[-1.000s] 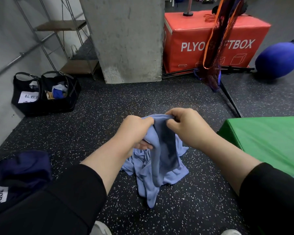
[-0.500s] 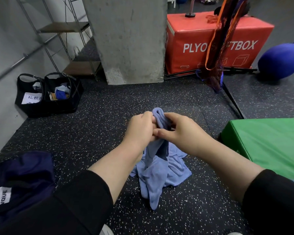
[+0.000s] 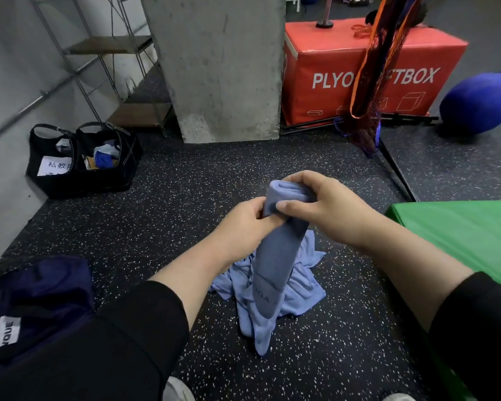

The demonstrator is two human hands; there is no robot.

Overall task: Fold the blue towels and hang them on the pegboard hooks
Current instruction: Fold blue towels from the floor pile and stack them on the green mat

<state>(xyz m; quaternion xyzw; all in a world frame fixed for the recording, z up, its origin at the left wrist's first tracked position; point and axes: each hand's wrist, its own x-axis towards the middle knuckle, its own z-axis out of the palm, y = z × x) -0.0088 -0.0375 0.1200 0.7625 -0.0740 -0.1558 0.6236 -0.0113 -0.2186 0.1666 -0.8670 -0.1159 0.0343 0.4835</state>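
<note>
A blue towel (image 3: pixel 275 261), folded into a long narrow strip, hangs in front of me above the floor. My right hand (image 3: pixel 321 206) grips its doubled-over top end, thumb in front and fingers over the top. Just left of it, my left hand (image 3: pixel 240 224) pinches the strip below the fold. More blue towel cloth (image 3: pixel 304 287) lies crumpled on the speckled black floor underneath. No pegboard or hooks are in view.
A green mat (image 3: pixel 460 235) lies at right. Behind stand a concrete pillar (image 3: pixel 220 65), a red plyo box (image 3: pixel 368 70), a hanging orange-black net (image 3: pixel 373 68) and a blue ball (image 3: pixel 480 102). Black baskets (image 3: pixel 81 163) and a wire shelf (image 3: pixel 113 68) sit left; a dark bag (image 3: pixel 32 302) lies near left.
The towel's top has been doubled over into a tight fold and lifted a little. My right hand has shifted over the top of the fold; my left hand now sits lower on the strip.
</note>
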